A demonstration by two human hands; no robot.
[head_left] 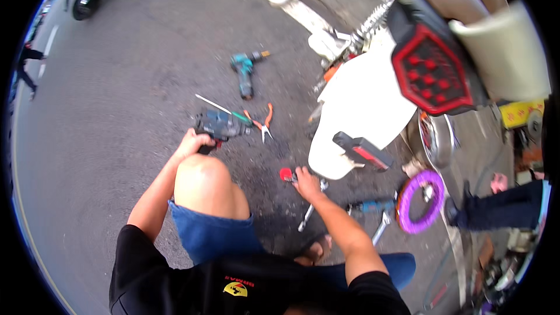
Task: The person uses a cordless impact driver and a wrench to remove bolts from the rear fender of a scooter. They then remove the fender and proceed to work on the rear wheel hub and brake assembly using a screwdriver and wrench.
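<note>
My left hand [192,144] is closed around the grip of a dark blue and black cordless power tool [220,124], beside my bent knee. Low over the ground, my right hand [306,185] is closed on a small red-ended tool [286,174], whose exact kind I cannot make out. Under that hand lies a metal wrench [305,217], partly hidden by it. Ahead of the power tool rest orange-handled pliers [267,121] and a green-handled screwdriver [219,105]. A teal cordless drill [244,73] lies farther off.
A scooter with a white body panel [361,111] and a red-and-black seat [434,73] stands at the right. Near it are a purple ring [420,201], a blue tool [376,206], a spanner [382,227] and a metal bowl [440,140]. Another person's dark-trousered leg [501,207] is at right.
</note>
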